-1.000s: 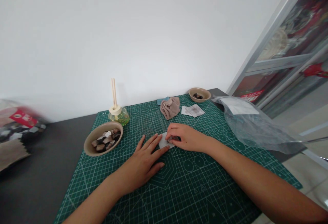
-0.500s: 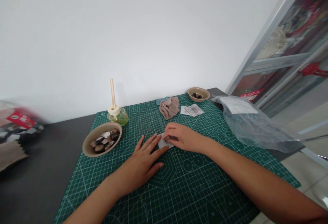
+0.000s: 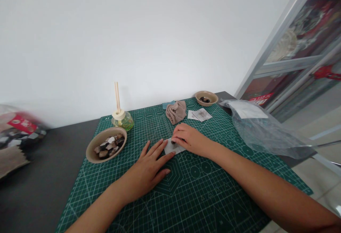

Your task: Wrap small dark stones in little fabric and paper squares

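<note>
My left hand [image 3: 149, 167] lies flat with its fingers spread, the fingertips on the left edge of a small greyish-white sheet [image 3: 173, 149]. On that sheet, my right hand [image 3: 188, 138] pinches a small dark stone [image 3: 173, 141] between thumb and fingers. Both hands are over a green cutting mat [image 3: 186, 197]. A tan bowl [image 3: 93, 156] of mixed stones stands to the left. Beyond my right hand are a crumpled beige cloth [image 3: 176, 112] and smudged pale squares [image 3: 202, 114].
A glass diffuser [image 3: 125, 121] with sticks stands behind the stone bowl. A smaller bowl [image 3: 206, 94] with dark stones is at the back right, near a clear plastic bag [image 3: 258, 133]. At far left sits a bag of stones [image 3: 21, 130].
My right hand has shifted slightly up and away across the sheet with the stone, showing more of the sheet. My left hand has stayed in place.
</note>
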Motion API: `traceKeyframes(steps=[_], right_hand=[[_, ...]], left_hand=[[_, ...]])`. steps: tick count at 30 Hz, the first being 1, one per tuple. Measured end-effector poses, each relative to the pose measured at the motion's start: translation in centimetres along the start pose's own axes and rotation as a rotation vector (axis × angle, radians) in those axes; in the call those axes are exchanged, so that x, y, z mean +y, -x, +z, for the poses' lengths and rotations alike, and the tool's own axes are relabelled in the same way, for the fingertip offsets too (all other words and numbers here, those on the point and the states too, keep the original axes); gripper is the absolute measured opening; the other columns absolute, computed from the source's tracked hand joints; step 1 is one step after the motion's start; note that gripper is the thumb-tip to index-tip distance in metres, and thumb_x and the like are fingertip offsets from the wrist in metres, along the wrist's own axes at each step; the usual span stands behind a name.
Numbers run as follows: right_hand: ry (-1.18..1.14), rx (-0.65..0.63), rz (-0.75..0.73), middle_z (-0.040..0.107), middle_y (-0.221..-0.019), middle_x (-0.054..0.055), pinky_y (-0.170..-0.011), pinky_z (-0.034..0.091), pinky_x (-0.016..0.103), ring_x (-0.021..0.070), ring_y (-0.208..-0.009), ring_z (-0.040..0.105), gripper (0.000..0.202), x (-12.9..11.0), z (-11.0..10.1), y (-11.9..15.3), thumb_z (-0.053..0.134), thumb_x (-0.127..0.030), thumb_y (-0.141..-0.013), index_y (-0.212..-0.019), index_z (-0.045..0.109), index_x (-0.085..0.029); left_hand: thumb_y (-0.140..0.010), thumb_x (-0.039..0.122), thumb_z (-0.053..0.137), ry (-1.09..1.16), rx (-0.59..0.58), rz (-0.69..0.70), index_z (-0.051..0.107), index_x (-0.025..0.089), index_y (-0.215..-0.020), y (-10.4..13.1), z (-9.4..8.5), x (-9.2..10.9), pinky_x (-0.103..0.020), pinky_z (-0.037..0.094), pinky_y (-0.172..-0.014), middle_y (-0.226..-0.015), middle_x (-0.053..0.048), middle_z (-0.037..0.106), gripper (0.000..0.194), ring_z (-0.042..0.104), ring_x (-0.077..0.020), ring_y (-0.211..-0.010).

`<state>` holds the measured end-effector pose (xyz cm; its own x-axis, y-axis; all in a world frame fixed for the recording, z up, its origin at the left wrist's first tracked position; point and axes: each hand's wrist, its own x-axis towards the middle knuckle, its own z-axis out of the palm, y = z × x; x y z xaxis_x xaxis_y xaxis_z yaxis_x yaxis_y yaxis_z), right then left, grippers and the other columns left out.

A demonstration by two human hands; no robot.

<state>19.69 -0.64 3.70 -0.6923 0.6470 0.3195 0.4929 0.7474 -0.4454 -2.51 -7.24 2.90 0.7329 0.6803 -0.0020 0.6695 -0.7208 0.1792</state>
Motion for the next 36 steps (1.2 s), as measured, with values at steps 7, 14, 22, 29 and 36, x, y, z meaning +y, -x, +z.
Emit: traceKeyframes(steps=[7,14,22,29,36], right_hand=[[0.0,-0.026,-0.009,0.058,-0.092,0.009,-0.083,0.044,0.035,0.0208,-0.093,0.052,0.01,-0.3,-0.3,0.1,0.064,-0.02,-0.082,-0.089,0.066,-0.014],[0.039,-0.003,-0.005,0.058,-0.09,0.008,-0.08,0.044,0.035,0.0206,-0.089,0.052,0.009,0.4,-0.6,0.2,0.06,-0.02,-0.085,-0.089,0.065,-0.013],[-0.001,-0.028,-0.032,0.059,-0.094,0.009,-0.083,0.044,0.034,0.0194,-0.092,0.053,0.015,-0.1,0.4,-0.1,0.055,-0.018,-0.088,-0.099,0.064,-0.014],[0.027,-0.052,-0.048,0.06,-0.09,0.007,-0.081,0.044,0.032,0.0183,-0.088,0.054,0.014,-0.2,0.2,-0.2,0.053,-0.018,-0.089,-0.094,0.066,-0.014],[0.043,-0.079,-0.042,0.061,-0.089,0.007,-0.081,0.044,0.032,0.0187,-0.087,0.055,0.015,-0.2,-0.3,0.1,0.053,-0.018,-0.09,-0.092,0.067,-0.013]], left_hand=[[-0.096,0.03,0.045,0.018,0.019,0.004,0.033,0.032,-0.141,-0.1,0.0,0.1,-0.057,0.012,-0.11,-0.154,-0.006,0.018,0.046,0.013,-0.0261,-0.141],[-0.096,0.03,0.045,0.004,0.0,-0.005,0.035,0.031,-0.14,-0.1,-0.1,0.1,-0.057,0.013,-0.11,-0.154,-0.007,0.019,0.045,0.013,-0.0265,-0.141],[-0.096,0.03,0.045,-0.006,0.007,0.003,0.032,0.032,-0.141,-0.2,0.0,0.0,-0.057,0.013,-0.11,-0.154,-0.006,0.018,0.047,0.012,-0.0264,-0.141],[-0.096,0.03,0.045,-0.004,0.0,-0.005,0.033,0.032,-0.141,-0.1,-0.1,0.1,-0.057,0.013,-0.11,-0.153,-0.006,0.02,0.047,0.012,-0.0263,-0.141],[-0.096,0.029,0.045,-0.005,0.001,0.001,0.033,0.031,-0.141,-0.2,0.0,0.0,-0.058,0.014,-0.109,-0.154,-0.006,0.019,0.047,0.012,-0.0269,-0.141]])
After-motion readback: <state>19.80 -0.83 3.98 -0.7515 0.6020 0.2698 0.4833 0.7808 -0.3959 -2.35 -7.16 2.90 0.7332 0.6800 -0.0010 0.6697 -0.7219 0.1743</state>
